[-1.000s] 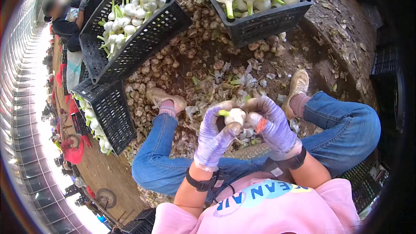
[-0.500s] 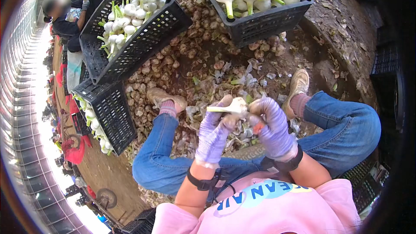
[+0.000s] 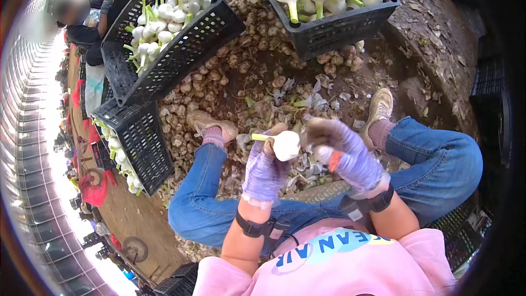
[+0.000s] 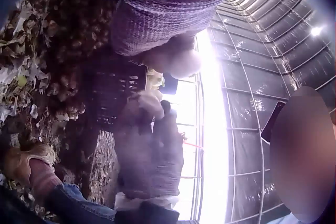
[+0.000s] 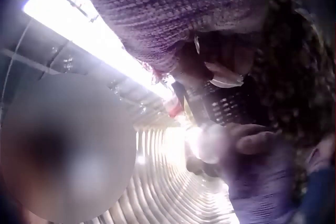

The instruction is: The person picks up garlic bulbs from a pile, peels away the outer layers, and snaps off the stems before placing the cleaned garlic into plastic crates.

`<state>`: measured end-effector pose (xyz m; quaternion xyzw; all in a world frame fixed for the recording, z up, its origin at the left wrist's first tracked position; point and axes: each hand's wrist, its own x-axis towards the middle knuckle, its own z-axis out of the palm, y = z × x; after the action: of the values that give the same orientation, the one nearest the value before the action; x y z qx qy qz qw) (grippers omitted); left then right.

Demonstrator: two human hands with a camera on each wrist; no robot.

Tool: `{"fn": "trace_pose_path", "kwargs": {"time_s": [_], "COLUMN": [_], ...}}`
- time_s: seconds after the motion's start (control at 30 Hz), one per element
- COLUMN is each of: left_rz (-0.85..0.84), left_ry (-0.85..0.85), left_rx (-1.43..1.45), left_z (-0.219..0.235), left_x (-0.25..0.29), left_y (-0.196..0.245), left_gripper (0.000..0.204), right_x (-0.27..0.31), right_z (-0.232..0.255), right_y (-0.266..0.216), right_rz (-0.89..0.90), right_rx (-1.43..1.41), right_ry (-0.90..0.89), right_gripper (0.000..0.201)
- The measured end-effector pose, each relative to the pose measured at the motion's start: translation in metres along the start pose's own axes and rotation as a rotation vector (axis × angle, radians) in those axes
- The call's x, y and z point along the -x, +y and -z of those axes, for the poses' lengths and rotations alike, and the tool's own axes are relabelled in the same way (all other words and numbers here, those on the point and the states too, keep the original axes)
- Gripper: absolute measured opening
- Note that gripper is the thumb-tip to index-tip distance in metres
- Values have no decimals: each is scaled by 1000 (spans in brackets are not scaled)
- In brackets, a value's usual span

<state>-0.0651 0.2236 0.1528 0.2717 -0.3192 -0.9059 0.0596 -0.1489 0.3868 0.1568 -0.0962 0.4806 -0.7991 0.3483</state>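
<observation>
A white garlic bulb (image 3: pixel 286 146) with a short green stem is held by my left hand (image 3: pixel 264 170), which wears a purple knit glove with soiled fingertips. The stem points left and the round bulb faces my right hand. My right hand (image 3: pixel 348 159), gloved alike with an orange band by the thumb, stands just right of the bulb, apart from it. Its fingers are loosely bent and blurred. In the right wrist view a pale flake (image 5: pixel 227 79) shows at the right fingers, and the bulb (image 5: pixel 210 142) glares in the light.
Black crates of trimmed garlic stand ahead: one at the top right (image 3: pixel 345 35), one at the top left (image 3: pixel 181 49), another at the left (image 3: pixel 143 142). Unpeeled garlic bulbs (image 3: pixel 203 82) and peel scraps (image 3: pixel 274 98) cover the ground between my shoes. Another person (image 3: pixel 85 35) sits at the far left.
Both hands were together at the bulb; my right hand has moved away to the right. The bulb has turned in my left hand and shifted slightly left.
</observation>
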Motion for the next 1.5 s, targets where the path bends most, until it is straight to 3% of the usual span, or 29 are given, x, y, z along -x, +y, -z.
{"fn": "trace_pose_path", "kwargs": {"time_s": [0.1, 0.17, 0.2, 0.27, 0.4, 0.47, 0.53, 0.57, 0.6, 0.63, 0.67, 0.7, 0.73, 0.8, 0.87, 0.9, 0.93, 1.0, 1.03, 1.07, 1.13, 1.27, 1.33, 1.4, 1.5], "left_rz": [40, 50, 53, 52, 41, 59, -116, -220, -351, -368, -542, -513, -579, -705, -546, -426, -246, -116, -87, -72, 102, 134, 301, 301, 214], "left_ry": [-58, -30, -28, 74, 140, -41, -172, -107, 30, -233, -212, -331, -327, -49, 133, 434, 473, 410, 350, 352, 465, 475, 310, -49, -236], "left_rx": [-63, -142, -142, -324, -320, -424, -546, -296, -251, 168, 227, 270, 261, 126, -472, -582, -651, -833, -1075, -1066, -1381, -1132, -408, -815, -766], "left_z": [-9, -9, -8, -8, -22, -33, -47, -60, -55, -42, -27, -41, -15, 11, 29, 23, 39, 108, 132, 136, 138, 152, 94, 26, 4], "left_x": [3, 2, 0, -3, -12, -25, -43, -57, -77, -109, -124, -121, -134, -161, -194, -199, -209, -247, -264, -276, -290, -287, -241, -195, -135], "left_y": [1, -1, -2, -3, 9, 29, 46, 57, 76, 102, 128, 148, 173, 168, 126, 87, 60, 2, -21, -40, -71, -84, -52, -11, 2], "left_gripper": [46, 40, 40, 52, 50, 47, 37, 41, 43, 25, 30, 38, 42, 38, 38, 42, 45, 54, 56, 56, 56, 55, 53, 57, 71], "right_x": [-4, -7, -9, -13, -15, -16, -20, -21, -21, -21, -23, -23, -25, -33, -40, -43, -47, -51, -51, -53, -58, -62, -58, -50, -39], "right_z": [-6, -1, 1, 6, 5, 4, 5, 7, 9, 9, 14, 20, 24, 27, 33, 36, 39, 44, 50, 51, 49, 42, 39, 36, 29], "right_y": [-5, -7, -9, -11, -6, -6, -13, -12, -11, -5, 3, 12, 19, 16, 25, 26, 29, 33, 48, 46, 37, 23, 21, 22, 19], "right_rz": [-109, 5, 1, 8, 128, -68, -162, -99, -37, -62, -67, -142, -222, -320, -450, -489, -503, -533, -352, -366, -682, -598, -516, -435, -239], "right_rx": [-104, 438, 437, 795, 659, 317, 202, 260, 318, 235, 237, 223, 206, 141, 136, 104, 105, 94, 202, 208, 213, 228, 208, 189, 166], "right_ry": [-56, -65, -64, -158, -173, -77, -58, -39, -17, 35, 40, 58, 79, 106, 198, 223, 231, 234, 178, 183, 197, 189, 239, 281, 338], "right_gripper": [38, 28, 28, 21, 20, 18, 17, 17, 16, 17, 17, 18, 19, 20, 21, 24, 24, 28, 29, 29, 28, 31, 32, 34, 41]}}
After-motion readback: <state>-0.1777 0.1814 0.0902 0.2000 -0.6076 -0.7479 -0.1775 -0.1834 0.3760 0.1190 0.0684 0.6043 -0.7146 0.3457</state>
